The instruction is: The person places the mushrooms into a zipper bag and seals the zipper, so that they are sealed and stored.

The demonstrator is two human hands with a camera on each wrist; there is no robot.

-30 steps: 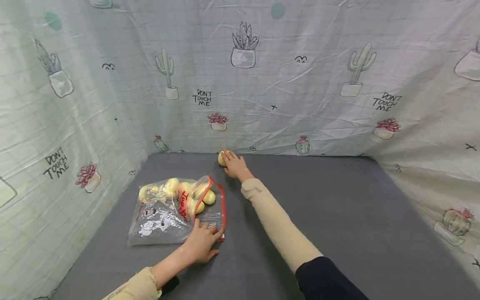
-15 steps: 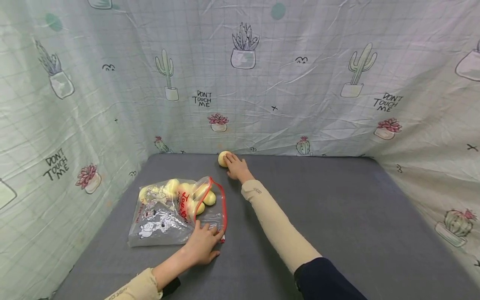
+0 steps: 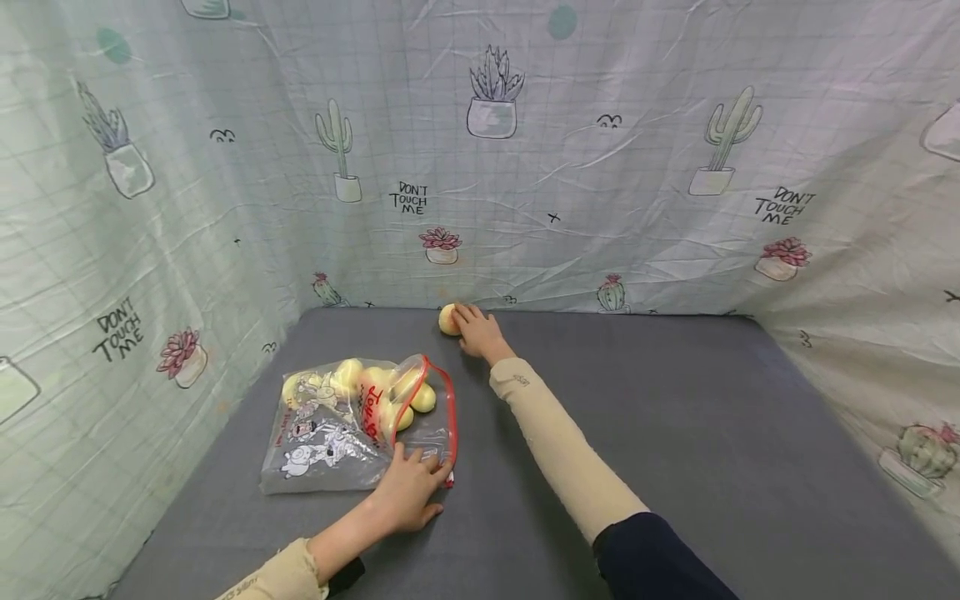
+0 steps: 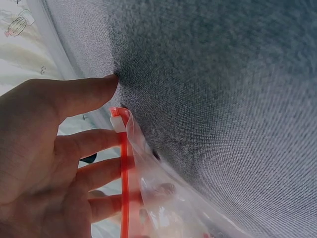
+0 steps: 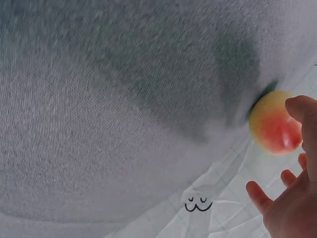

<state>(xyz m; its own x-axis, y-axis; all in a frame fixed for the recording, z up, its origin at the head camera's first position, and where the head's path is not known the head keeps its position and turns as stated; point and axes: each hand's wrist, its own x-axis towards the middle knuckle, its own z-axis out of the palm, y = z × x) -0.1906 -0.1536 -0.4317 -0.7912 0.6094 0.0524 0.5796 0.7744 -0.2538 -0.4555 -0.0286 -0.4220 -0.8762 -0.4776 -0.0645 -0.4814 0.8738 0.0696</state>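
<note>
A clear zip bag (image 3: 330, 446) with a red zip edge lies flat on the grey table, its mouth to the right. Several yellow fruits are inside. My left hand (image 3: 408, 492) rests at the near corner of the mouth. In the left wrist view its fingers (image 4: 101, 173) touch the red zip strip (image 4: 125, 183), with the thumb apart. At the table's back edge sits a round yellow fruit (image 3: 448, 320), whose red blush shows in the right wrist view. My right hand (image 3: 482, 335) touches its right side, fingers spread and not wrapped around it; part of that hand is out of frame there.
Grey cloth covers the table (image 3: 660, 433). A pale curtain (image 3: 570, 183) with cactus prints hangs along the back and both sides, close behind the loose fruit. The white zip slider (image 4: 118, 124) sits at the strip's end.
My right fingers have slid from over the fruit to its right side, uncovering more of it. The left hand and bag look the same; the head view has shifted slightly.
</note>
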